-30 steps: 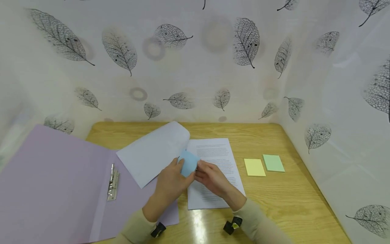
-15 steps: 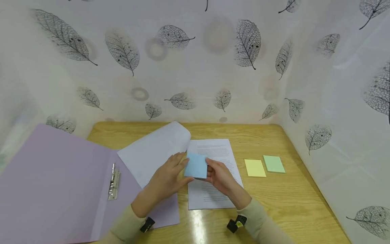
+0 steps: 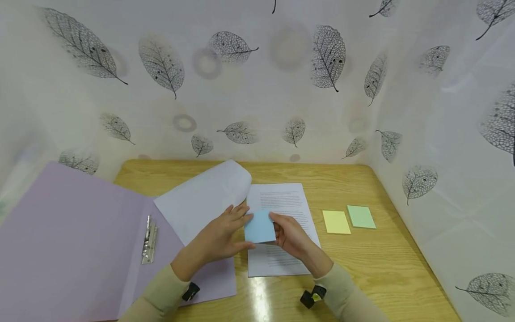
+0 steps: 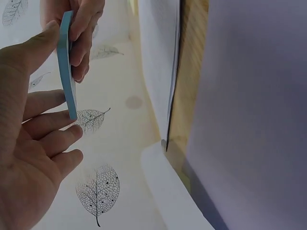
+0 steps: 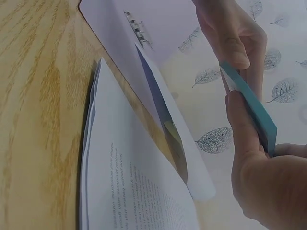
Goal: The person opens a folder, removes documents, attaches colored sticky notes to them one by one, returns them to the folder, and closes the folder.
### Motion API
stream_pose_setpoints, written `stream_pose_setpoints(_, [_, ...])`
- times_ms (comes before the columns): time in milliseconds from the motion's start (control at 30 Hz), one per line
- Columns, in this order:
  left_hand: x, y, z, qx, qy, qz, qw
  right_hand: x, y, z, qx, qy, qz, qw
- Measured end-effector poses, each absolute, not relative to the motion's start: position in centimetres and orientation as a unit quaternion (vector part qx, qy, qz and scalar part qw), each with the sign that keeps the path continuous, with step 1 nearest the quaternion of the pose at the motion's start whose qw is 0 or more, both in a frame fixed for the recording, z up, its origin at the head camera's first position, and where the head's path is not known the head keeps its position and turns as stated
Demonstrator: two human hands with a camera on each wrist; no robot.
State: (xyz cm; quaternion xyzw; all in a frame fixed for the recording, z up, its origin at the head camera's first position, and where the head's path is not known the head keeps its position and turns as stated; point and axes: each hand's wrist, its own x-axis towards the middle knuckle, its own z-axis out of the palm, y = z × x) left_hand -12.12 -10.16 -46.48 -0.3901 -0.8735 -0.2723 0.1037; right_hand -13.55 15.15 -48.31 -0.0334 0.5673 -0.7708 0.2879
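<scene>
A pad of blue sticky notes [image 3: 259,227] is held raised above the printed sheets [image 3: 281,263]. My right hand [image 3: 293,236] grips its right side, thumb on the upper face and fingers curled beneath. My left hand [image 3: 215,235] is at the pad's left edge, its fingers spread and fairly straight. In the left wrist view, the left thumb and fingertips meet the blue pad [image 4: 67,67] near its two ends. The right wrist view shows the blue pad [image 5: 250,103] from its thin side, between both hands.
A purple folder [image 3: 80,241] with a metal clip [image 3: 149,243] lies open at left, with a curled white sheet [image 3: 201,201] over its right side. Yellow [image 3: 336,222] and green [image 3: 361,217] sticky notes lie at right. A leaf-patterned curtain [image 3: 257,98] surrounds the wooden table.
The blue pad has shifted right and nearer to me and turned flatter to the head view. My left hand has drawn back leftward from over the pad to its edge.
</scene>
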Motion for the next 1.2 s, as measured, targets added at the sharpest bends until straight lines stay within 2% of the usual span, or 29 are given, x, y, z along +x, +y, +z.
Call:
stream_pose_setpoints(300, [-12.1, -10.0, -46.9, -0.387, -0.873, -0.286, 0.085, -13.4, 15.2, -48.5, -0.039, 0.575, -0.764, 0.29])
stream_pose_setpoints(667, [-12.8, -9.6, -46.8, -0.371, -0.829, -0.384, 0.168, -13.2, 15.0, -49.3, -0.043, 0.574, -0.762, 0.296])
stream_pose_setpoints(967, [-13.2, -9.2, -46.6, -0.311, -0.836, -0.409, 0.194, -12.9, 14.9, -49.2, -0.048, 0.533, -0.782, 0.32])
stream_pose_setpoints(1200, [-13.4, -8.9, -46.4, -0.299, -0.835, -0.406, 0.222, -12.9, 15.0, -49.6, -0.058, 0.558, -0.764, 0.319])
